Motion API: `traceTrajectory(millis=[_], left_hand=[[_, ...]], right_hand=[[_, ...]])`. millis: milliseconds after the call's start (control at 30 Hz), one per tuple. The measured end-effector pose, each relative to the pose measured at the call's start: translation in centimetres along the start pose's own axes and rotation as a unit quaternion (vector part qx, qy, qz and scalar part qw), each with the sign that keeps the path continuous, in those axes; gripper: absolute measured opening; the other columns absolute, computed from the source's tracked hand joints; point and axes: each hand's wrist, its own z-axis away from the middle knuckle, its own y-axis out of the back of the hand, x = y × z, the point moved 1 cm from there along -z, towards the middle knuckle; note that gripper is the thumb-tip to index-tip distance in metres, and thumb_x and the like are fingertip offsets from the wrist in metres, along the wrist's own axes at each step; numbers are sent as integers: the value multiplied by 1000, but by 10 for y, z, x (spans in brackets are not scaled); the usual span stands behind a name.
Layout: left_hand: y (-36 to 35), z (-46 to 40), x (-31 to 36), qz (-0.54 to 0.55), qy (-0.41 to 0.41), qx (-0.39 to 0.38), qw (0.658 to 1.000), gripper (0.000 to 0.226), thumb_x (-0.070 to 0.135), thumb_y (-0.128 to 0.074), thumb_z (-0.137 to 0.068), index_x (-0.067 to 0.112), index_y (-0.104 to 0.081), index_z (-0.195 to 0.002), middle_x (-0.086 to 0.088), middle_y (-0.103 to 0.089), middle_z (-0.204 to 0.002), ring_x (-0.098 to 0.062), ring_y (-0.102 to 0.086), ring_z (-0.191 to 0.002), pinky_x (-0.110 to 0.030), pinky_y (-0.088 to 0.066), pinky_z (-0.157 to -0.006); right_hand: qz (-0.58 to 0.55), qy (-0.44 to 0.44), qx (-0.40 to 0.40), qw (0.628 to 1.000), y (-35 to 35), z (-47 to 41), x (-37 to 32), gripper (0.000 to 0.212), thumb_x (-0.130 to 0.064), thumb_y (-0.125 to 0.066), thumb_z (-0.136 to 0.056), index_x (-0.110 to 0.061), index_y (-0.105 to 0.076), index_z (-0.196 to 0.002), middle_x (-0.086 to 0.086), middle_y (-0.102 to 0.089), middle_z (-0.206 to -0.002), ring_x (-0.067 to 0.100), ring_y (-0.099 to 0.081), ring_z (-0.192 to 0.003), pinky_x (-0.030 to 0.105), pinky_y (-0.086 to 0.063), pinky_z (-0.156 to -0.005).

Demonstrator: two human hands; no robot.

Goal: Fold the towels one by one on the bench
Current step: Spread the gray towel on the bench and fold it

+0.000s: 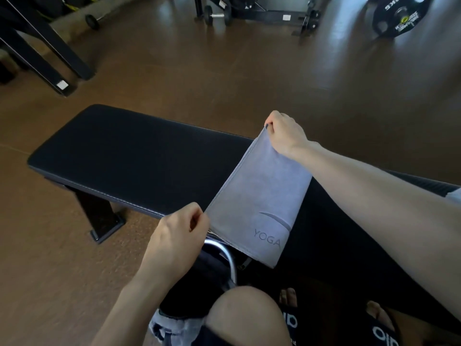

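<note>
far left there's a dark angled metal frame (47,56) standing on the brown wooden floor (224,78), some kind of gym kit. next over is the long black padded bench (119,156), running from mid-left toward the lower right, with a black metal leg (99,216) under its near edge.

left hand (174,236) sits at the near edge of the bench, fingers curled, pinching the near corner of a grey-lilac microfibre towel (262,196) between thumb and forefinger. the towel has "yoga" printed near its bottom edge and it's stretched flat and taut just above the bench, looks doubled over already, lower end hanging past the bench edge over a shiny curved metal tube (229,258).

right hand (284,133) is at the far corner of the same towel, fingers closed in a pinch on it, forearm coming in from the right.

bottom of the shot: a bare knee (244,318) and black slide sandals (381,330) with white lettering. up top right, a small dumbbell (217,17) and a black weight plate (399,16) on the floor.
</note>
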Motion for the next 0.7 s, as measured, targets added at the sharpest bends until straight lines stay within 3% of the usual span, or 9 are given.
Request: traceTrajectory(millis=[100, 267, 400, 500, 600, 700], left_hand=[[-6, -3, -9, -16, 16, -2, 1000, 25, 26, -52, -90, 11, -45, -71, -11, -52, -66, -13, -37, -54, -42, -40, -53], [-13, -3, -20, -12, 33, -1, 999, 23, 30, -50, -90, 13, -48, -74, -7, -55, -66, -26, -48, -59, -50, -48, -59], [-14, -3, -21, -5, 19, 10, 1000, 22, 28, -51, -90, 15, -49, -72, -7, -57, -65, -20, -48, -55, -47, -48, -57], [-14, -5, -24, -10, 23, 6, 1000, 26, 27, -53, -91, 16, -47, -68, -8, -56, -64, -15, -45, -53, -47, -47, -56], [-14, -5, -25, -5, 30, -1, 1000, 27, 28, -52, -91, 16, -48, -68, -6, -57, -63, -25, -52, -58, -49, -47, -57], [-14, -6, -24, -5, 34, -10, 999, 26, 30, -52, -92, 15, -53, -71, -5, -59, -65, -29, -59, -65, -49, -49, -59]], right_hand=[[29, 1, -5, 1000, -4, 4, -2, 18, -12, -37, -104, -10, -50, -116, 9, -58, -105, 28, -57, -87, 40, -46, -72], [58, 29, 25, 998, -3, 8, -8, 11, -5, -45, -101, -9, -49, -110, 7, -55, -99, 27, -55, -78, 38, -37, -68], [59, 35, 37, 997, -1, 7, -16, 14, -6, -51, -99, -7, -48, -113, 9, -57, -97, 28, -60, -76, 39, -46, -63], [62, 25, 26, 997, 1, 3, -25, 15, -6, -47, -98, -7, -46, -114, 12, -61, -99, 34, -63, -80, 41, -47, -64], [95, 16, -5, 995, -3, 3, -25, 21, -2, -46, -95, -8, -44, -115, 14, -63, -103, 37, -63, -85, 39, -38, -67], [86, 4, 3, 996, -9, 6, -22, 14, -6, -43, -98, -11, -45, -112, 10, -61, -100, 30, -52, -76, 38, -36, -67]])
